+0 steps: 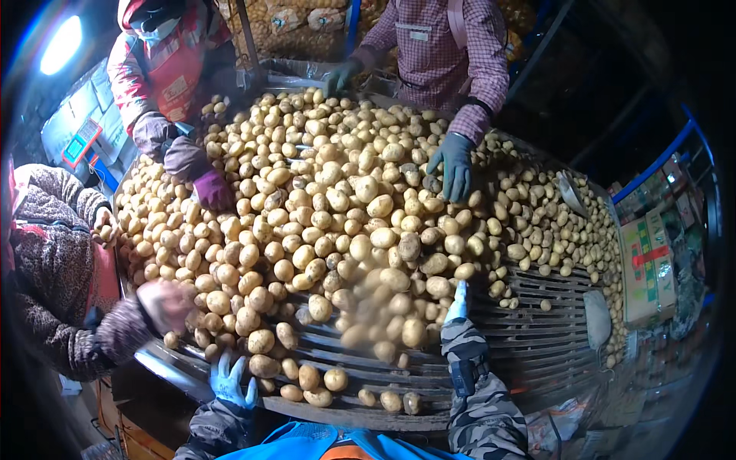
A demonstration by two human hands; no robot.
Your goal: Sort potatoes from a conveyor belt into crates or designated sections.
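A wide heap of potatoes (322,218) covers much of a slatted sorting table (397,374) in front of me. My left hand (232,380), in a light blue glove, is at the table's near edge with its fingers spread, close to a few loose potatoes (263,365). Nothing shows in its grasp. My right hand (457,303), gloved in the same colour, reaches over the slats at the right side of the heap. It appears edge-on, its fingertips near a potato (464,271); whether it touches it, or what its palm side holds, is hidden.
Opposite, a co-worker's grey-gloved hand (454,167) rests on the heap. Purple-gloved (214,191) and blurred (167,305) hands of others work at left. Small potatoes (540,213) lie right, with metal scoops (571,194) near them. A cardboard box (648,267) stands beyond.
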